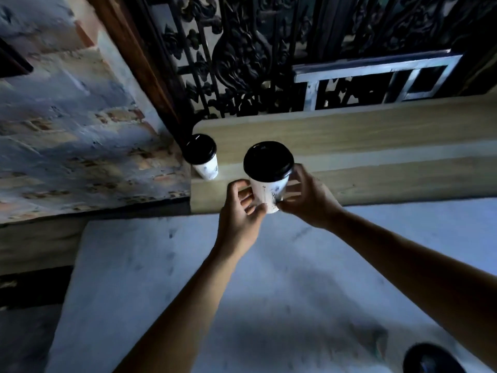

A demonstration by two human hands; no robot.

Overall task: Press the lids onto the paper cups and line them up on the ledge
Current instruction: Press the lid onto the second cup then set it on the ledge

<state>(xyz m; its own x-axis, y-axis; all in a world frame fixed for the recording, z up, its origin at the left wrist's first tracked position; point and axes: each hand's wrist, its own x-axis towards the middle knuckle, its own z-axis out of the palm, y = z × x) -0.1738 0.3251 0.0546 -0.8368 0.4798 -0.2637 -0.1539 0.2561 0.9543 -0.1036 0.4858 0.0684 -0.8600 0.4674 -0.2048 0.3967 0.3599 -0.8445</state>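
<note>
A white paper cup (270, 188) with a black lid (268, 160) on it is held upright between both hands, just in front of the wooden ledge (349, 135). My left hand (240, 211) grips its lower left side and my right hand (306, 196) wraps its right side. A second lidded cup (207, 168) stands on the ledge's left end, close to the wall corner.
A black ornate iron grille (242, 49) rises behind the ledge. A weathered brick wall (67, 117) closes the left side. Below my arms lies a pale marble table top (269, 278). A dark round object (433, 359), partly cut off, sits at the bottom right.
</note>
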